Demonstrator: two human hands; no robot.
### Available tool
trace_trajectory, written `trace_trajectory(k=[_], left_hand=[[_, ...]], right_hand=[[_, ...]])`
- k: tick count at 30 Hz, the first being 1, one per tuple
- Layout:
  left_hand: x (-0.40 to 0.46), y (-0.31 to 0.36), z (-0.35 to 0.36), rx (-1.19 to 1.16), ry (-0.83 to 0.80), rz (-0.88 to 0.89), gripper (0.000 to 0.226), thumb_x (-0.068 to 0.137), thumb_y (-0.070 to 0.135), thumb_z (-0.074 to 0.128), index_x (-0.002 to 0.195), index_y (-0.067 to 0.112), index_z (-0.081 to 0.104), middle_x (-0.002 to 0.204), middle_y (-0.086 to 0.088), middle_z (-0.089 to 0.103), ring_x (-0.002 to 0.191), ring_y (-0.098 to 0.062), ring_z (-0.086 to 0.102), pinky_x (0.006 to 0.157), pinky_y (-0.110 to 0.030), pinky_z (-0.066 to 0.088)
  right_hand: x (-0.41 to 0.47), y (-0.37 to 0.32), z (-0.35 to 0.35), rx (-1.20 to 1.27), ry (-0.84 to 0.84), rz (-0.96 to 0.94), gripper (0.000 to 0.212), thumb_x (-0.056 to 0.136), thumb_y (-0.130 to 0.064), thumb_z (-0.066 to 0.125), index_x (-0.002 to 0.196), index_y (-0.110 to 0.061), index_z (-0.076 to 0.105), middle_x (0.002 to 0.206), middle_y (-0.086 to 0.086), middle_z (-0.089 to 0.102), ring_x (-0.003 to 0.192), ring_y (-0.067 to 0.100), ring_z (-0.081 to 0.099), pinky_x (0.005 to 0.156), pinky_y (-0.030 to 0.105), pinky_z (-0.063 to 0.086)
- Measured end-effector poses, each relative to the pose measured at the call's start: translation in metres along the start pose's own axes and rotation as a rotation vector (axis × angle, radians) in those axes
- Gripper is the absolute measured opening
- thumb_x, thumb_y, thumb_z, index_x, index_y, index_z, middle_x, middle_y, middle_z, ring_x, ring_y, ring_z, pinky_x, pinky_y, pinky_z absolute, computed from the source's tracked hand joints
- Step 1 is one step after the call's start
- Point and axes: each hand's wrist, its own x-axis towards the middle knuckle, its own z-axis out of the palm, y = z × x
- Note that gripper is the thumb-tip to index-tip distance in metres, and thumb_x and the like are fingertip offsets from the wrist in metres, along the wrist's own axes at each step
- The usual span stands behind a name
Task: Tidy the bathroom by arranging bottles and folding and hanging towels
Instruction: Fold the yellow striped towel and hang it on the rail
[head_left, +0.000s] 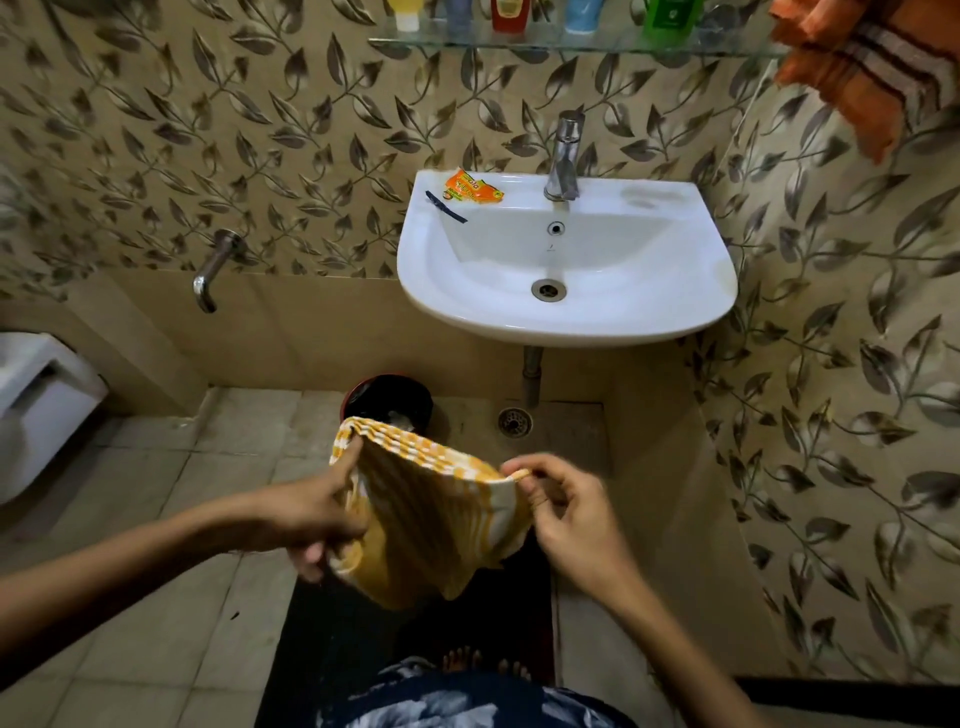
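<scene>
A yellow and white checked towel (426, 514) hangs in the air in front of me, below the sink. My left hand (317, 512) grips its left edge, with one finger stretched up along the top corner. My right hand (561, 506) pinches the top right corner between thumb and fingers. Several bottles (511, 15) stand in a row on the glass shelf (571, 45) at the top. An orange striped towel (862, 67) hangs at the top right.
The white sink (675, 306) with a tap (563, 156) is straight ahead; an orange sachet (472, 186) and a dark strip (445, 207) lie on its rim. A dark bucket (387, 400) stands on the floor below. A wall tap (213, 270) and toilet (36, 395) are at the left.
</scene>
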Motion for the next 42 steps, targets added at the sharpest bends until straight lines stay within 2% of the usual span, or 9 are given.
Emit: trace_trajectory(k=[3,8,13,22,25,32,35,38,42], left_hand=[[0.004,0.013,0.004,-0.284,0.074,-0.015,0.092,0.093,0.003,0.051,0.145,0.039,-0.016,0.056,-0.011,0.063,0.028,-0.006,0.04,0.031,-0.02,0.042],[-0.01,0.021,0.025,-0.341,0.049,-0.046,0.098,0.09,0.004,0.054,0.142,0.045,-0.018,0.054,-0.009,0.064,0.026,-0.006,0.039,0.029,-0.017,0.038],[-0.021,0.014,0.045,-0.414,-0.019,-0.042,0.102,0.09,0.005,0.055,0.138,0.048,-0.024,0.054,-0.009,0.064,0.027,-0.006,0.041,0.03,-0.018,0.042],[-0.017,0.017,0.048,-0.555,0.094,0.009,0.098,0.091,0.004,0.053,0.14,0.047,-0.019,0.051,-0.008,0.061,0.027,-0.007,0.042,0.031,-0.02,0.045],[-0.016,0.021,0.045,-0.588,0.132,0.023,0.092,0.091,0.004,0.052,0.143,0.046,-0.012,0.05,-0.007,0.061,0.027,-0.006,0.042,0.031,-0.021,0.046],[-0.025,0.042,0.042,-0.546,0.093,0.167,0.07,0.094,0.02,0.051,0.14,0.05,0.006,0.068,-0.006,0.072,0.029,-0.007,0.043,0.033,-0.024,0.048],[-0.029,0.042,0.04,-0.321,0.161,0.421,0.059,0.078,0.044,0.059,0.131,0.046,0.034,0.07,-0.011,0.071,0.033,-0.013,0.05,0.036,-0.025,0.049],[-0.023,0.028,0.042,-0.046,0.508,0.696,0.052,0.076,0.06,0.059,0.122,0.036,0.053,0.063,0.001,0.066,0.047,-0.004,0.057,0.042,-0.014,0.044],[-0.005,-0.001,0.032,0.826,0.795,0.99,0.052,0.077,0.065,0.052,0.111,0.025,0.059,0.085,0.006,0.064,0.066,-0.006,0.056,0.048,-0.02,0.043]], right_hand=[[-0.013,0.001,0.042,0.095,-0.001,0.063,0.022,0.093,-0.018,0.055,0.093,-0.036,0.068,0.093,-0.012,0.072,0.086,0.006,0.068,0.073,0.031,0.058],[-0.024,-0.003,0.066,0.143,0.022,0.122,0.022,0.093,-0.021,0.054,0.091,-0.039,0.067,0.087,-0.017,0.07,0.079,-0.002,0.065,0.064,0.011,0.049],[-0.011,-0.009,0.053,0.362,0.331,0.219,0.022,0.094,-0.005,0.052,0.091,-0.022,0.066,0.085,-0.007,0.07,0.075,-0.004,0.068,0.062,0.009,0.05],[-0.037,-0.021,0.06,0.258,-0.004,0.048,0.015,0.088,-0.038,0.059,0.1,-0.038,0.068,0.096,-0.011,0.072,0.091,0.005,0.069,0.077,0.021,0.054],[-0.042,-0.026,0.061,0.198,-0.107,0.019,0.043,0.073,-0.056,0.072,0.112,-0.041,0.063,0.11,-0.015,0.065,0.103,0.003,0.065,0.083,0.018,0.053],[-0.016,-0.032,0.043,0.163,-0.027,-0.051,0.035,0.078,-0.012,0.069,0.105,-0.035,0.067,0.104,-0.01,0.069,0.096,0.006,0.068,0.081,0.023,0.055],[-0.006,-0.037,0.032,0.176,-0.065,-0.076,0.037,0.079,-0.003,0.062,0.1,-0.033,0.069,0.1,-0.008,0.071,0.095,0.007,0.069,0.08,0.019,0.054],[0.0,-0.038,0.022,0.214,-0.023,-0.076,0.037,0.084,-0.001,0.062,0.096,-0.035,0.069,0.095,-0.009,0.072,0.091,0.008,0.069,0.079,0.018,0.053],[0.01,-0.04,0.004,0.274,0.09,-0.094,0.032,0.087,0.003,0.06,0.092,-0.028,0.069,0.092,-0.008,0.073,0.086,0.006,0.07,0.073,0.013,0.052]])
